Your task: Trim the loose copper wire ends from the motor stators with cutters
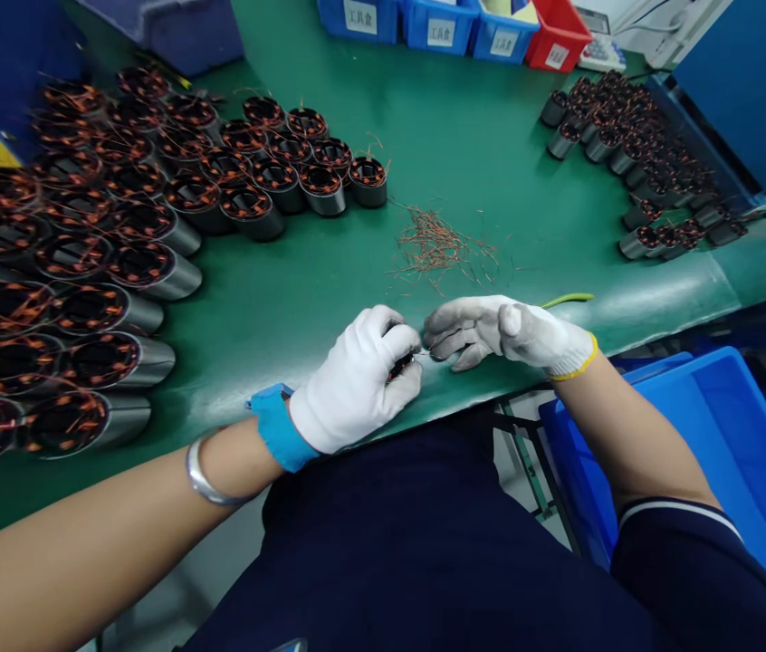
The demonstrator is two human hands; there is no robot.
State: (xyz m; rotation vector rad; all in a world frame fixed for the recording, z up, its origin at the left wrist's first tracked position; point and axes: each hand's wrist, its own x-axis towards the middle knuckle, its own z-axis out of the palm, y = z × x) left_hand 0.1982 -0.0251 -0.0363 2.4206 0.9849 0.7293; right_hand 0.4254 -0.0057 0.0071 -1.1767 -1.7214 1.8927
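Note:
My left hand (359, 384), in a white glove with a blue wristband, is wrapped round a small stator (401, 365) with dark and copper parts showing between the fingers. Most of that stator is hidden by the glove. To its right is my right hand (502, 330), in a white glove with greyed fingers and a yellow cuff edge. Its fingers are stretched out and apart, the tips close to the stator, with nothing seen in them. A green curved tool handle (568, 299) lies on the bench behind the right wrist. Beyond both hands is a loose pile of copper wire clippings (438, 243).
Many metal stators with copper windings (252, 214) stand on the green bench (274, 299) at left. Smaller stators (641, 243) are grouped at far right. Blue bins (441, 27) and a red bin (558, 32) line the back. A blue crate (729, 453) sits below the bench's right edge.

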